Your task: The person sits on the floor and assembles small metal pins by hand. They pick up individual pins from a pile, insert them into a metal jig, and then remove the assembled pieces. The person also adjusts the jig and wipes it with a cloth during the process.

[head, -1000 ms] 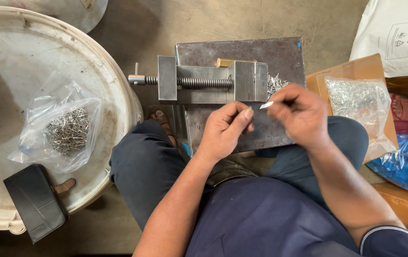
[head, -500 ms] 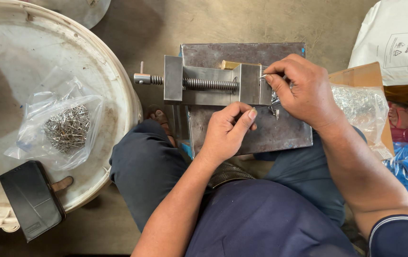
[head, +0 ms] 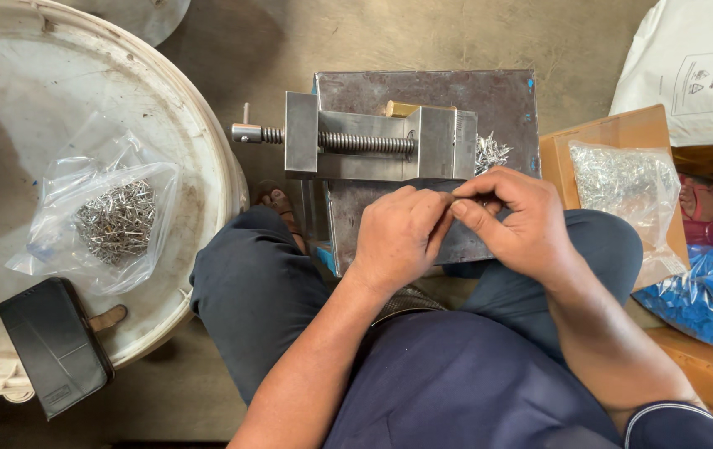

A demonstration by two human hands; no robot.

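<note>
Both grips pinched together: left hand (head: 398, 237) and right hand (head: 514, 224) meet fingertip to fingertip on something too small to identify, just in front of the vise (head: 373, 137); loose pin pile (head: 489, 152) nearer the right hand.

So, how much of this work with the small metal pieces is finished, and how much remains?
Done, by the look of it: a clear bag in the white tub holds a modest heap of metal pieces. In hand: the left hand and right hand meet fingertip to fingertip below the vise; what they pinch is too small to see. Left: a small pile beside the vise and a fuller bag in the box.
</note>
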